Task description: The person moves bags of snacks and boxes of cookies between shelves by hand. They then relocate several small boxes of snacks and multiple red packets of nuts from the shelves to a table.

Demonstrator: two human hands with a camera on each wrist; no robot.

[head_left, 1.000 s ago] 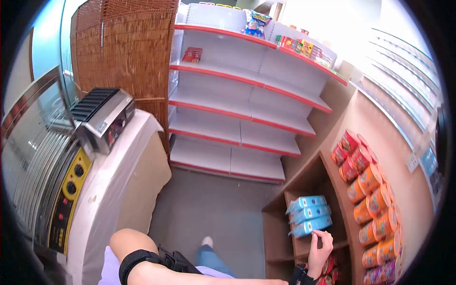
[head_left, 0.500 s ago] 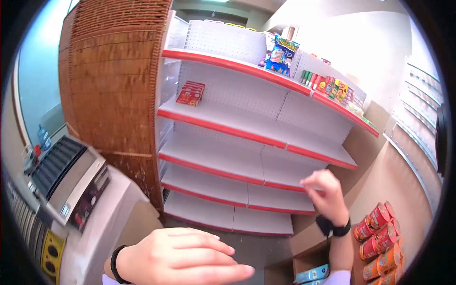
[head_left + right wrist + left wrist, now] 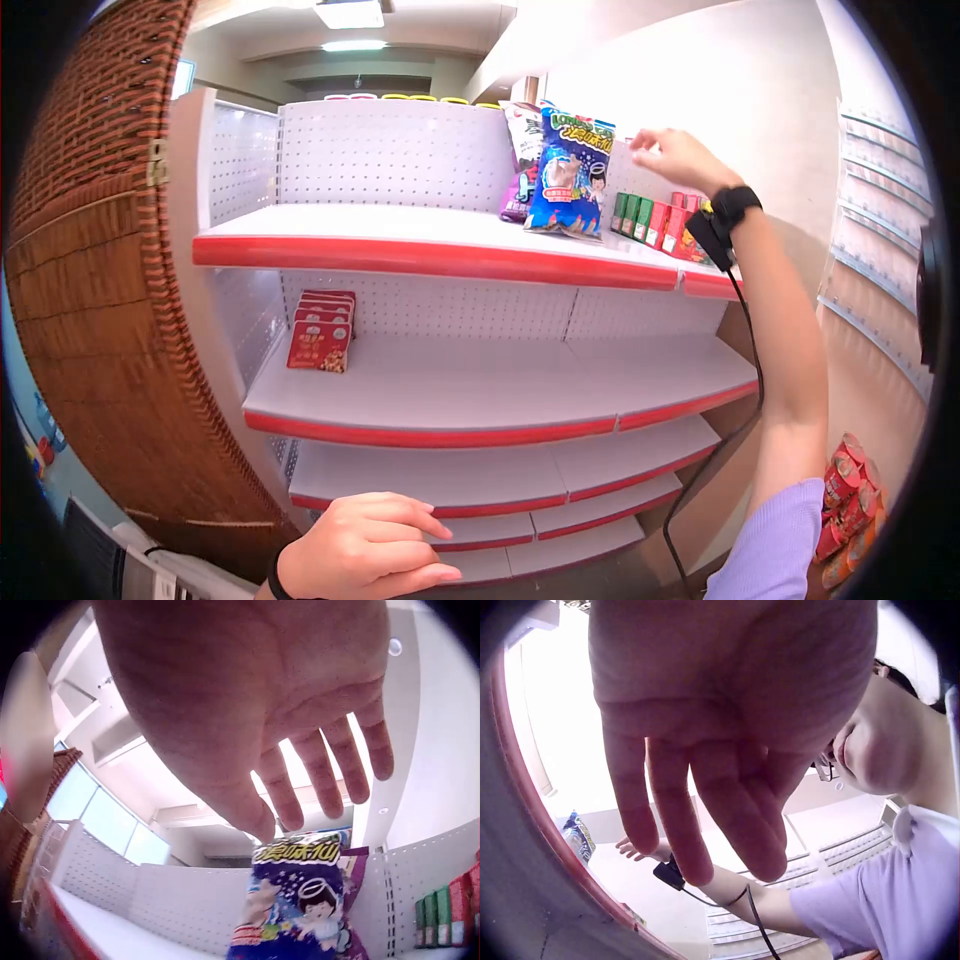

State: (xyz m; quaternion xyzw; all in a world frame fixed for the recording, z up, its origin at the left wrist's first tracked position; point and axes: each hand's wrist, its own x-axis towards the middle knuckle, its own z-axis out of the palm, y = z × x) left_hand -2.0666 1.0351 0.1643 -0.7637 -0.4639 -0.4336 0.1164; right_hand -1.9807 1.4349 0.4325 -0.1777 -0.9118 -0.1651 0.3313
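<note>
Since half a second ago, the right hand [image 3: 690,160] has risen from in front of the lower shelves to the top of the shelf unit [image 3: 445,385], which now looks nearer and larger in the head view, while the left hand [image 3: 365,550] stays low.

White and red-edged, the shelf unit spreads across most of the head view. To its left stands a brown woven screen [image 3: 90,340]. Metal racks [image 3: 880,220] line the wall at the far right, and near the lower right corner, beside a lilac sleeve [image 3: 770,550], is a pile of red and orange tubs [image 3: 845,495].

On the top shelf, the blue snack bag [image 3: 572,175] stands upright, with a white and purple bag [image 3: 518,195] just behind it.

Near the blue bag's upper right edge, the right hand's grip is loose: its fingers are spread apart, palm towards the bag. Whether a fingertip touches it, I cannot tell. The left hand hangs before the lower shelves, its grip likewise slack, fingers slightly bent and apart.

Red packets [image 3: 320,340] sit one behind another at the left of the second shelf. Small green and red boxes [image 3: 640,220] line up right of the blue bag, partly hidden by the black wrist strap [image 3: 740,203].
</note>
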